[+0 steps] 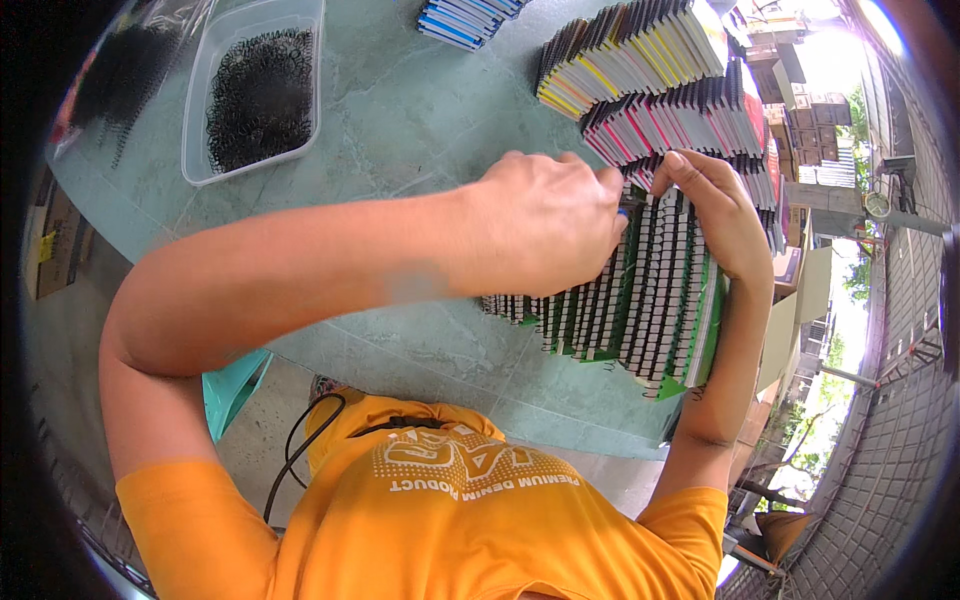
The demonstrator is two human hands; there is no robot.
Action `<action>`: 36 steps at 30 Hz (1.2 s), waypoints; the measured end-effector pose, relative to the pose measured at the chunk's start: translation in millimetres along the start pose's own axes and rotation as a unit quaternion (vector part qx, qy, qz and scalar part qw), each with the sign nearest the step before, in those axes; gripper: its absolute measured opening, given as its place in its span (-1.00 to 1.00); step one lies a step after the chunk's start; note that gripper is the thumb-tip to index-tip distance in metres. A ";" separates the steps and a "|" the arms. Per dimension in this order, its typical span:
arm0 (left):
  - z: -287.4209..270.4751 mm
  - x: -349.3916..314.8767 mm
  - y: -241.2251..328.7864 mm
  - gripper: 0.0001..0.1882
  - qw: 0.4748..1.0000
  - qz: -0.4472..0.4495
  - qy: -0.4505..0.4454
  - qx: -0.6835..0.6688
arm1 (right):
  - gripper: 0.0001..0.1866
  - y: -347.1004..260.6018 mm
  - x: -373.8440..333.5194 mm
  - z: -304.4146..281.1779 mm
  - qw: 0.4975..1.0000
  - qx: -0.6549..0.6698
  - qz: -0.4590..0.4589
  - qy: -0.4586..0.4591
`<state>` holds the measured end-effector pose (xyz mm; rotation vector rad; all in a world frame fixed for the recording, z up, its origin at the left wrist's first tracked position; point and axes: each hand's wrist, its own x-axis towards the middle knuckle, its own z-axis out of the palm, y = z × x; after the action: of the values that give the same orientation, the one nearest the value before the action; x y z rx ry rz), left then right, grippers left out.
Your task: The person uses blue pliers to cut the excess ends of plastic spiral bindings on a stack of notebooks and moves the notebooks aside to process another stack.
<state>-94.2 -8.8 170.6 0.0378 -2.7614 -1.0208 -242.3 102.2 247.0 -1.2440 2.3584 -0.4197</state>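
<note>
A row of green-covered spiral-bound notebooks (655, 290) stands on the table before me, black coil edges upward. My left hand (550, 222) is closed in a fist over the far left part of the row. A small bit of blue shows at its fingers, but what it grips is mostly hidden. Curled round the row's far right end, my right hand (712, 205) has its thumb and fingers pinched at the top end of a notebook's coil. A few loose coil ends stick out at the near end of the row.
Behind stand rows of notebooks with pink edges (680, 125) and yellow edges (640, 60), and a blue stack (465, 22). A clear plastic tub (318, 110) of black coils sits at the far left, beside a bag of coils (125, 75). Cardboard boxes (790, 330) lie right.
</note>
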 end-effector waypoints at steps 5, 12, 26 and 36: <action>-16.4 11.6 -19.5 -0.54 0.876 -0.148 -0.232 -0.396 | -0.73 -6.2 -2.3 -3.3 0.999 0.006 0.006 -0.032; -26.8 6.2 -23.5 -0.53 0.881 -0.148 -0.258 -0.369 | -0.73 2.3 0.9 -4.0 0.999 0.012 0.019 -0.027; -3.8 9.2 -18.1 -0.53 0.900 -0.001 -0.218 -0.378 | -0.73 0.7 1.0 -4.3 0.999 -0.004 0.012 -0.030; -8.4 2.3 -28.1 -0.48 0.729 -0.152 -0.257 -0.616 | -0.72 1.9 2.4 -3.3 1.000 0.008 -0.003 -0.023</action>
<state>-96.0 -35.8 159.1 0.0045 -1.7948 -3.0869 -246.5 101.4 248.4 -1.2418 2.3081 -0.4063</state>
